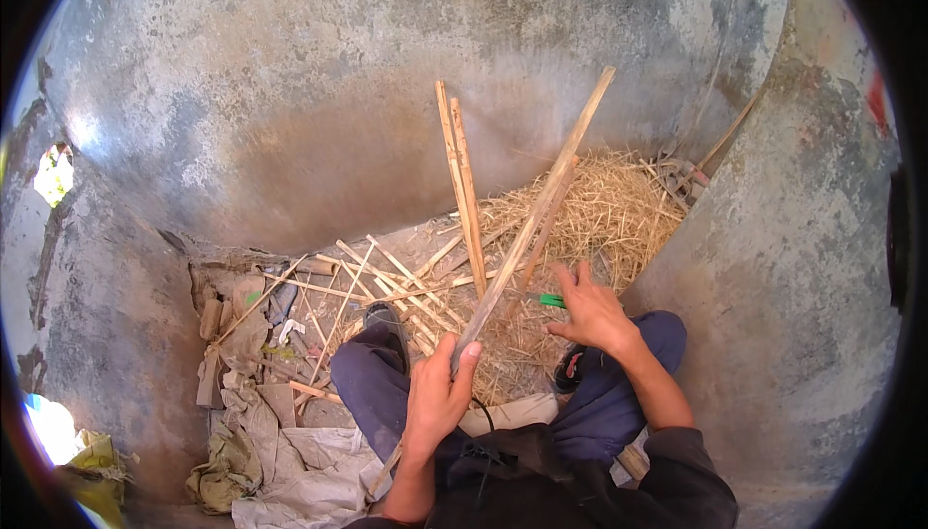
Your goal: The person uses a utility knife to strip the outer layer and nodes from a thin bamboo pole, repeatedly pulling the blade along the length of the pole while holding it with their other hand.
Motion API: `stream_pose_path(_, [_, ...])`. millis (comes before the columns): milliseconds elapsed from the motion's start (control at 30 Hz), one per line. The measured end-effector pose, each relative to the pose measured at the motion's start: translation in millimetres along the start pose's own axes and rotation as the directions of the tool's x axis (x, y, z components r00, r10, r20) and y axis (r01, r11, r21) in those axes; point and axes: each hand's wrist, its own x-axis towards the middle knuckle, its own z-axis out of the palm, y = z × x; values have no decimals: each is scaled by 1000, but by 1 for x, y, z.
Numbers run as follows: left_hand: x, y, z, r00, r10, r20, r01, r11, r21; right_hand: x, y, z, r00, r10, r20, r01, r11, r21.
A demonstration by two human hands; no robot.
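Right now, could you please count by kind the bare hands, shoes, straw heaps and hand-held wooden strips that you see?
Bare hands, left hand and right hand: 2
Shoes, left shoe and right shoe: 2
Straw heap: 1
Held wooden strip: 1
Total: 6

- We seem to be in a rough, makeshift workshop, marked by a heap of straw-like shavings on a littered floor.
- Behind the heap, we see a stained, weathered wall.
- Left of the heap, cut wooden strips lie crisscrossed.
- Left of the heap and nearer us, we find crumpled cloth sheets.
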Motion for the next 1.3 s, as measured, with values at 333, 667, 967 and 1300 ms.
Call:
stream_pose_path(333, [-1,-8,0,1000,-5,19,6,1000,-29,29,31,-8,994,-44,104,30,990,137])
stream_pose_path(667, [-2,-29,-4,1000,-22,-13,21,999,-25,44,53,-33,984,-55,170,23,982,185])
stream_pose_path(967, [-1,-40,-16,992,-94,-83,91,995,-41,38,46,-38,921,-134,367,-267,470,842])
stream_pose_path(1300, [1,-39,-17,993,-91,-82,85,994,-66,26,31,-36,940,-142,310,-256,309,916])
